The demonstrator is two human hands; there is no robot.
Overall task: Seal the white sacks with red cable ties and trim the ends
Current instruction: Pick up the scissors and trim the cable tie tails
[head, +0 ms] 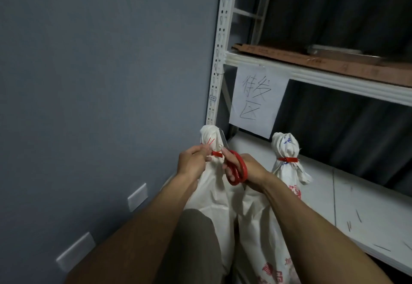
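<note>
Shelf point(312, 76) fills the one o'clock side, and a paper sign point(256, 100) hangs from it. Two white sacks stand in front. The near sack point(214, 190) is in the middle, between the arms. The far sack point(286, 172) is at three o'clock from it, and its far tie point(288, 159) looks short and done.

The left hand point(192, 161) is at nine o'clock of the near sack's neck. Its grip is pinched together on the thin red tails point(54, 142). The right hand point(249, 167) is at three o'clock of the neck. Its grip is clamped round the red loops of the scissors point(238, 167). The blades point up to twelve o'clock, right beside the cloth. They are blurry, so I cannot tell how wide they are.

The tie point(216, 154) sits tight round the neck.

What could go wrong? The blades are so close to the cloth that a snip might cut the sack. The left fingertips are close too and might get nicked. A cut too near the tie's lock might let it slip loose. A hard pull on the tails might tip the sack. The little cut bits might fly off and get lost.
</note>
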